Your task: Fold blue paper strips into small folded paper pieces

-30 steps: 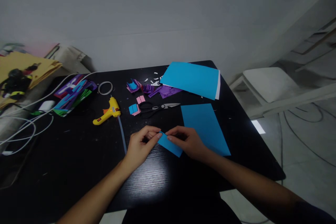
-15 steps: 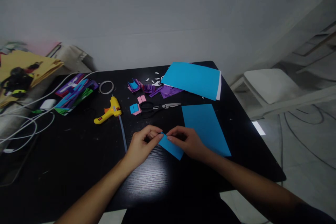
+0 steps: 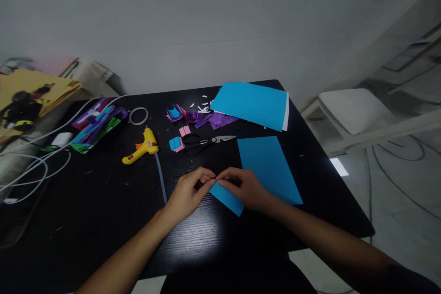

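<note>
Between my hands is a small piece of blue paper (image 3: 227, 199), pinched along its far edge. My left hand (image 3: 190, 192) closes thumb and fingers on its upper left corner. Beside it my right hand (image 3: 245, 188) pinches the same edge, with the fingertips of both hands almost meeting. A larger blue sheet (image 3: 272, 167) lies flat on the table, partly under my right hand and wrist. Beyond my hands rest black-handled scissors (image 3: 213, 140), their blades pointing right. Small folded blue pieces (image 3: 175, 143) and pink pieces (image 3: 185, 130) sit left of the scissors.
A yellow glue gun (image 3: 144, 147) with a glue stick lies left of my hands, near a grey ring (image 3: 138, 115). Blue sheets (image 3: 251, 103), purple scraps (image 3: 220, 120) and white bits are at the back. White cables (image 3: 41, 161) cross the left side. A white stool (image 3: 354, 110) stands right.
Both hands have come slightly lower and closer together, still pinching the small blue paper. Its lower corner has shifted a little down and right.
</note>
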Tool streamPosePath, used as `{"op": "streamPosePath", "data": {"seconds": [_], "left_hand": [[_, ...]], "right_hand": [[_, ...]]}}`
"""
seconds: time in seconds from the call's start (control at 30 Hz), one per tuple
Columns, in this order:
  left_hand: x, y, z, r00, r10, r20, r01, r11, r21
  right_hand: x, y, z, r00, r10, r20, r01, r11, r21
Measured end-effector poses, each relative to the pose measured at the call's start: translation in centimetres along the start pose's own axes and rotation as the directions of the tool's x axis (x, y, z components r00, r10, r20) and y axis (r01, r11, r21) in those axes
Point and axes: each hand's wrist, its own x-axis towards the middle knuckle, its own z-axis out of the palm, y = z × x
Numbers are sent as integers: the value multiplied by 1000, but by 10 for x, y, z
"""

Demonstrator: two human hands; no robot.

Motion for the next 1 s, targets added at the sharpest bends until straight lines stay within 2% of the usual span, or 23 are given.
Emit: {"op": "streamPosePath", "data": {"seconds": [0.2, 0.5, 1.0], "left_hand": [[0, 1, 0, 1000, 19, -7, -19, 1000, -3], [-1, 1, 2, 999, 41, -29, -41, 999, -22], [-1, 3, 1, 999, 21, -36, -21, 1000, -4]], "right_hand": [[0, 3, 0, 1000, -25, 4, 25, 1000, 8], [-2, -5, 0, 999, -41, -12, 41, 999, 1], [-1, 0, 0, 999, -32, -13, 33, 999, 34]]}}
